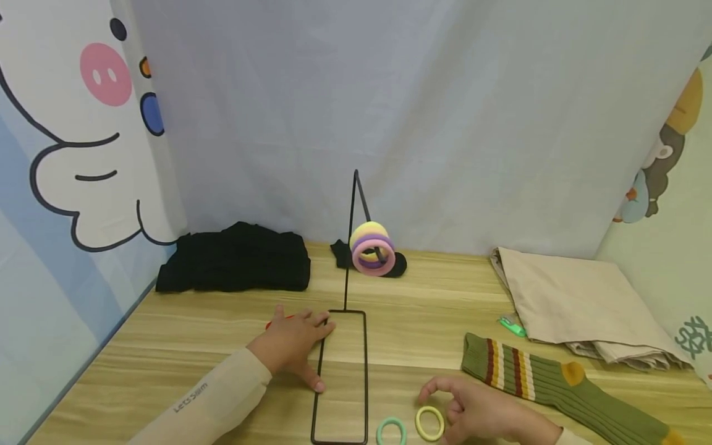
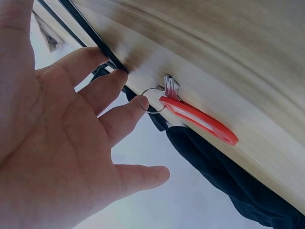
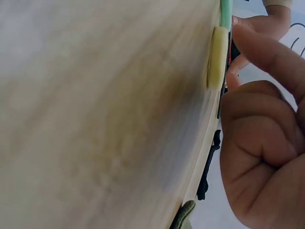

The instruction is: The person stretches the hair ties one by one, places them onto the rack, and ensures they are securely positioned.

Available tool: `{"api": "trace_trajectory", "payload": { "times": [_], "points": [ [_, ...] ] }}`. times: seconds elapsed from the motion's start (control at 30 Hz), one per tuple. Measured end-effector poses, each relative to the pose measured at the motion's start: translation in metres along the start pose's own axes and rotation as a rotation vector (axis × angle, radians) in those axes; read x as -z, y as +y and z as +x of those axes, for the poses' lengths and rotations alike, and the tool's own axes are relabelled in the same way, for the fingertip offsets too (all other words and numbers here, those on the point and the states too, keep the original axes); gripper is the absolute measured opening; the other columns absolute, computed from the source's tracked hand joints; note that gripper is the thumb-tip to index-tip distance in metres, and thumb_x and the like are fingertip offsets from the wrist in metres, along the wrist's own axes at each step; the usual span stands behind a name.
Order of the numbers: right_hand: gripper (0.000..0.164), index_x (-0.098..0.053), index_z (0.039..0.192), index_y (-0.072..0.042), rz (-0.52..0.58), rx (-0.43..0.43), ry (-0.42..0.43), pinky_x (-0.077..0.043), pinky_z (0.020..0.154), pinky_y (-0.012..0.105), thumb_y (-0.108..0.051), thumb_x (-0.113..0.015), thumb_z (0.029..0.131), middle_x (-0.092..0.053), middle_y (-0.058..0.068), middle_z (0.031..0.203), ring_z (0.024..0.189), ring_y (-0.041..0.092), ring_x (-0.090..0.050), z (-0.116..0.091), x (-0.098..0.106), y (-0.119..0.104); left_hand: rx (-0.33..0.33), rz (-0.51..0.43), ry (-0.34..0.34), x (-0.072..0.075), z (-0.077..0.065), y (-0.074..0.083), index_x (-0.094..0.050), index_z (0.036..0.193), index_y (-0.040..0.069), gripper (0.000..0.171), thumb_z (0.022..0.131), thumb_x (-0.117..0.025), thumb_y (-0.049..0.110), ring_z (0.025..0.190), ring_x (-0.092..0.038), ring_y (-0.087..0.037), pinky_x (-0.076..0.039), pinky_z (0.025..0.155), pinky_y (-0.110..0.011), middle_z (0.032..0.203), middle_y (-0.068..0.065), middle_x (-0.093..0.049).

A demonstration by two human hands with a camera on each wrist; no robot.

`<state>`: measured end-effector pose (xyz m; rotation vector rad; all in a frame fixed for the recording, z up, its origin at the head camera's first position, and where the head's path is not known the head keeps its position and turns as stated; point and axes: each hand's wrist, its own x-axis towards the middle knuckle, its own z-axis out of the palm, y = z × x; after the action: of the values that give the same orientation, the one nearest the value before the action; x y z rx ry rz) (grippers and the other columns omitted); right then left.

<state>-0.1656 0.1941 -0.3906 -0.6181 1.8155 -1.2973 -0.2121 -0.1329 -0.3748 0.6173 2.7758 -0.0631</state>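
Note:
My left hand (image 1: 297,343) spreads over the left bar of a black wire stand's base (image 1: 366,371), fingertips and thumb at the bar. Beside those fingers in the left wrist view lie keys on a ring with a red tag (image 2: 200,121). The stand's raised arm carries yellow, purple and pink rings (image 1: 374,269). My right hand (image 1: 478,408) hovers beside a pale yellow ring (image 1: 418,426) on the table. Its index finger reaches out above the ring, apart from the thumb, while the other fingers fold toward the palm. A mint green ring (image 1: 381,428) lies just left of the yellow one.
A striped green sock (image 1: 547,380) lies right of my right hand. Behind it are a green box cutter (image 1: 513,326) and folded beige cloth (image 1: 573,296). Black cloth (image 1: 239,259) sits at the back left, and a small black item (image 1: 340,253) lies behind the stand.

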Motion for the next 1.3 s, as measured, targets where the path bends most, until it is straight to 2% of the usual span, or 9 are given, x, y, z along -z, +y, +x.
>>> {"api": "trace_trajectory", "payload": {
  "times": [0.13, 0.47, 0.83, 1.07, 1.3],
  "points": [
    [0.043, -0.051, 0.118, -0.001, -0.050, -0.012, 0.008, -0.024, 0.041, 0.012, 0.004, -0.065, 0.078, -0.029, -0.010, 0.051, 0.041, 0.004, -0.018, -0.0010, -0.0013, 0.0001, 0.005, 0.002, -0.009, 0.0009, -0.0005, 0.0012, -0.034, 0.144, 0.026, 0.110, 0.051, -0.071, 0.072, 0.140, -0.025, -0.028, -0.014, 0.102, -0.071, 0.153, 0.003, -0.026],
    [0.036, -0.054, 0.107, -0.004, -0.140, -0.029, 0.067, -0.024, 0.040, 0.011, 0.006, -0.065, 0.074, -0.031, -0.010, 0.050, 0.041, 0.000, -0.023, 0.0000, -0.0027, 0.0016, 0.014, 0.018, -0.017, 0.0016, 0.0007, 0.0014, -0.034, 0.144, 0.027, 0.111, 0.051, -0.070, 0.073, 0.140, -0.025, -0.028, -0.014, 0.102, -0.071, 0.153, 0.003, -0.026],
    [0.034, -0.053, 0.113, 0.000, -0.119, 0.051, -0.022, -0.024, 0.041, 0.010, 0.004, -0.062, 0.080, -0.029, -0.011, 0.050, 0.040, -0.001, -0.020, 0.0033, -0.0038, 0.0018, 0.020, 0.006, -0.026, 0.0039, -0.0017, 0.0036, -0.034, 0.145, 0.026, 0.110, 0.051, -0.071, 0.071, 0.140, -0.025, -0.028, -0.014, 0.102, -0.070, 0.153, 0.002, -0.026],
    [0.034, -0.054, 0.110, -0.001, -0.110, 0.035, -0.011, -0.024, 0.040, 0.010, 0.008, -0.061, 0.078, -0.030, -0.011, 0.049, 0.040, -0.003, -0.022, 0.0048, -0.0066, -0.0008, 0.025, 0.021, -0.026, 0.0042, -0.0016, 0.0038, -0.033, 0.145, 0.027, 0.110, 0.051, -0.070, 0.072, 0.140, -0.025, -0.027, -0.015, 0.103, -0.070, 0.153, 0.002, -0.026],
    [0.028, -0.055, 0.108, -0.002, -0.130, 0.018, -0.005, -0.026, 0.040, 0.010, 0.001, -0.062, 0.082, -0.032, -0.011, 0.049, 0.040, -0.003, -0.024, 0.0052, -0.0078, 0.0013, 0.025, 0.022, -0.038, 0.0037, -0.0005, 0.0035, -0.033, 0.145, 0.027, 0.111, 0.051, -0.070, 0.073, 0.141, -0.024, -0.028, -0.014, 0.103, -0.070, 0.153, 0.003, -0.025]
  ]
}}
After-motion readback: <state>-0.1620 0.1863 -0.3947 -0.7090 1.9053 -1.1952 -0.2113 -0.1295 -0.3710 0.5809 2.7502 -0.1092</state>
